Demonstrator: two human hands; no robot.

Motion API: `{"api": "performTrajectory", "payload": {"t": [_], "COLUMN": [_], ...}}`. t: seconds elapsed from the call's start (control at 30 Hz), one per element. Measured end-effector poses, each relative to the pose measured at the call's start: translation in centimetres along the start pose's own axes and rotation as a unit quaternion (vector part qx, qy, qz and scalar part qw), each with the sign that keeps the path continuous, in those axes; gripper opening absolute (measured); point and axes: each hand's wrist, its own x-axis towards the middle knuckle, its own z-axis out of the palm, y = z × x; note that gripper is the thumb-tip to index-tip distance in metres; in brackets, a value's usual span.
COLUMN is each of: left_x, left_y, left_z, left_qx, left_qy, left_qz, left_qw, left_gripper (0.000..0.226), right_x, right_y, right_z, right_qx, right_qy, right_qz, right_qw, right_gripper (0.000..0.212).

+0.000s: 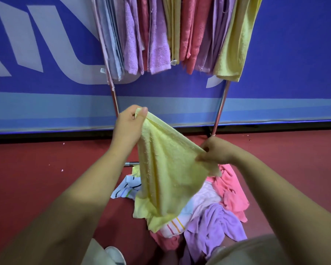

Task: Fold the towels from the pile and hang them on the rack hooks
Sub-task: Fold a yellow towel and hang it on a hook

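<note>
A pale yellow towel (166, 176) hangs in the air between my hands, over the pile. My left hand (129, 125) pinches one top corner, held higher. My right hand (215, 152) pinches the other top corner, lower and to the right. The towel's lower part droops onto the pile (218, 213) of pink, lilac and striped white towels on the floor. Behind stands the metal rack (221, 104), with several folded towels (161, 35) in lilac, pink, grey and yellow hanging from its top.
A blue banner wall (46, 54) runs behind the rack. The floor (46, 169) is red carpet. My knees and a white shoe (115, 255) show at the bottom edge, close to the pile. A rack base bar (130, 163) lies just behind the pile.
</note>
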Motion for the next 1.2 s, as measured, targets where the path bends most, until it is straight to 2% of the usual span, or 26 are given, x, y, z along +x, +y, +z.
{"api": "performTrajectory", "payload": {"t": [0.07,0.13,0.17,0.23,0.27,0.3,0.43,0.5,0.57,0.67,0.73,0.77,0.83,0.87,0.97,1.03,1.1,1.2], "left_x": [0.4,0.6,0.6,0.5,0.4,0.3,-0.4,-0.9,-1.7,-2.7,-3.1,-3.2,-3.5,-3.6,-3.7,-3.6,-3.2,-2.8], "left_y": [-0.5,-0.9,-1.0,-0.9,-0.8,-0.7,0.1,0.6,1.2,2.1,2.1,1.8,1.5,1.5,1.7,1.7,1.7,1.8], "left_z": [-0.7,-1.2,-1.3,-1.4,-1.3,-1.2,-0.3,0.2,0.6,1.0,1.5,1.7,2.3,2.5,2.8,2.6,2.4,2.0], "left_qx": [-0.012,0.005,0.014,0.023,0.028,0.03,0.018,0.021,0.008,0.002,0.027,0.082,0.172,0.189,0.189,0.171,0.154,0.163], "left_qy": [0.007,0.001,-0.007,-0.022,-0.032,-0.05,-0.166,-0.215,-0.255,-0.292,-0.294,-0.277,-0.212,-0.183,-0.158,-0.158,-0.154,-0.165], "left_qz": [-0.003,-0.007,-0.011,-0.013,-0.01,-0.003,0.015,0.008,0.006,-0.001,-0.003,0.019,0.067,0.09,0.104,0.082,0.067,0.077], "left_qw": [1.0,1.0,1.0,0.999,0.999,0.998,0.986,0.976,0.967,0.957,0.955,0.957,0.96,0.961,0.963,0.969,0.974,0.97], "left_gripper": [0.04,0.043,0.042,0.023,0.011,0.01,0.026,0.025,0.018,0.019,0.043,0.052,0.048,0.038,0.009,0.009,0.014,0.012], "right_x": [0.0,-0.5,-0.9,-1.6,-1.9,-2.1,-2.5,-2.8,-3.0,-2.7,-2.5,-2.4,-2.4,-2.4,-2.6,-2.8,-2.7,-2.8], "right_y": [0.7,0.6,0.2,-1.0,-1.5,-2.0,-3.4,-4.0,-4.5,-5.1,-5.4,-5.6,-5.9,-5.9,-5.8,-5.4,-4.8,-3.8], "right_z": [-0.5,-1.1,-1.3,-1.6,-1.7,-1.9,-2.7,-2.9,-2.7,-1.9,-1.5,-1.5,-1.3,-1.2,-1.3,-1.5,-1.6,-2.2], "right_qx": [0.082,0.22,0.3,0.454,0.51,0.544,0.632,0.667,0.672,0.671,0.685,0.691,0.68,0.655,0.496,0.372,0.301,0.271], "right_qy": [0.06,0.103,0.109,0.087,0.069,0.052,0.028,0.002,-0.01,0.026,0.043,0.045,0.049,0.059,0.118,0.154,0.171,0.162], "right_qz": [0.019,0.031,0.03,0.005,-0.018,-0.042,-0.087,-0.101,-0.123,-0.122,-0.113,-0.112,-0.12,-0.125,-0.13,-0.128,-0.122,-0.107], "right_qw": [0.995,0.97,0.947,0.887,0.857,0.836,0.769,0.738,0.731,0.731,0.719,0.713,0.722,0.743,0.85,0.907,0.93,0.943], "right_gripper": [0.016,0.009,0.008,0.019,0.027,0.032,0.031,0.032,0.029,0.034,0.036,0.036,0.034,0.033,0.021,0.006,0.011,0.022]}}
